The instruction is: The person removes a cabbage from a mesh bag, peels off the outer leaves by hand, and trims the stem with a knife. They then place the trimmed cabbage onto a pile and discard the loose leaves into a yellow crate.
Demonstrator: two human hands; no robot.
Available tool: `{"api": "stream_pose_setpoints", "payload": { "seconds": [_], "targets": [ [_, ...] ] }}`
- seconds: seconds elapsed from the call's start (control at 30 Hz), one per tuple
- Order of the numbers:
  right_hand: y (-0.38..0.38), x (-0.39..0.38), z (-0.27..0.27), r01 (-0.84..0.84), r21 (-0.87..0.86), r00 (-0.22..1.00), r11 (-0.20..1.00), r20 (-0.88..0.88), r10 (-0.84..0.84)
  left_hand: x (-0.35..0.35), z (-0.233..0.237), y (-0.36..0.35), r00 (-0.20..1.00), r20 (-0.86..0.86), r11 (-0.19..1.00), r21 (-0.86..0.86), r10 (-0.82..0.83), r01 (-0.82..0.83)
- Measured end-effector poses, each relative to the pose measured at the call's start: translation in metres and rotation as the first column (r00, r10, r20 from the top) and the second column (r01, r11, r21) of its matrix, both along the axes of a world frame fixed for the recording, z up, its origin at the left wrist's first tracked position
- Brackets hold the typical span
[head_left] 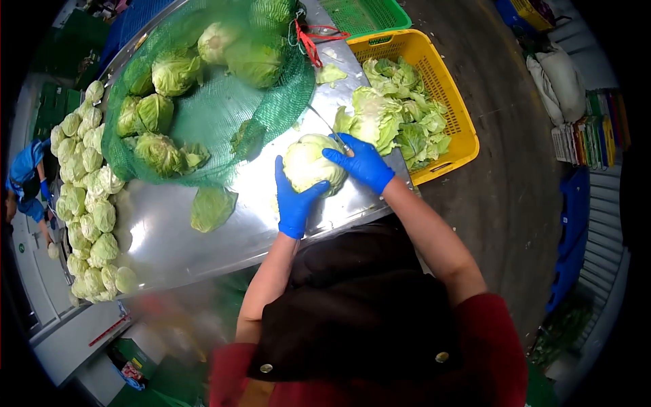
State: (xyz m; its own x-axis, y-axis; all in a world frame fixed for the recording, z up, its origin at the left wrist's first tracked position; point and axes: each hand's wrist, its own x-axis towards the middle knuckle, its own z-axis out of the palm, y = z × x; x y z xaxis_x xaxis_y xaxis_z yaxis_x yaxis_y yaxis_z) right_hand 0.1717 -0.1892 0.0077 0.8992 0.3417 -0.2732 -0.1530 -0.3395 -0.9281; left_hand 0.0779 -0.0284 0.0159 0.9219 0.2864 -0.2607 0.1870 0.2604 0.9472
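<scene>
Item: pale green round cabbage head [306, 163], sitting near the front edge of the stainless steel bench [169, 230], between both hands. Left hand [293, 202], in a blue rubber glove, is cupping the head's near side, grip closing around its curve. Right hand [363, 164], gloved alike, is lying over the far upper side. A thin bright blade [325, 125] is slanting away from under its fingers, but whether that grip is closing on a handle cannot be told. Handling note, as a judgement: the head is smooth, waxy and prone to rolling on slick metal, so the left hand is best bracing it firmly, thumb clear of the edge. Adjoining stock: a green mesh net sack [217, 115] bulging with crinkled leafy heads. A yellow slotted plastic crate [468, 146] is holding loose ruffled outer leaves [397, 115]. A row of small tight pale heads [88, 203] is lining the bench's left side. One limp loose leaf [211, 209] is lying flat on the steel.
</scene>
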Motion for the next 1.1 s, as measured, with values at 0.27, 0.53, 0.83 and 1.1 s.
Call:
{"api": "stream_pose_setpoints", "payload": {
  "seconds": [0.27,0.53,0.83,1.1],
  "targets": [
    [-0.028,-0.014,0.039,0.005,-0.484,0.918,0.875,0.349,0.188,0.006,0.013,0.011,0.984,-0.093,0.858,0.483,-0.149,0.175],
    [-0.023,-0.013,0.066,-0.160,-0.691,0.777,0.705,0.353,0.522,0.034,0.030,0.003,0.945,-0.219,0.688,0.648,-0.241,0.326],
    [0.000,0.047,0.043,-0.262,-0.640,0.842,0.722,0.213,0.495,0.044,0.020,0.009,0.961,-0.187,0.727,0.628,-0.205,0.277],
    [-0.004,0.060,0.028,-0.090,-0.622,0.920,0.778,0.246,0.304,0.007,0.018,0.004,0.959,-0.010,0.764,0.601,-0.284,0.233]
  ]
}}
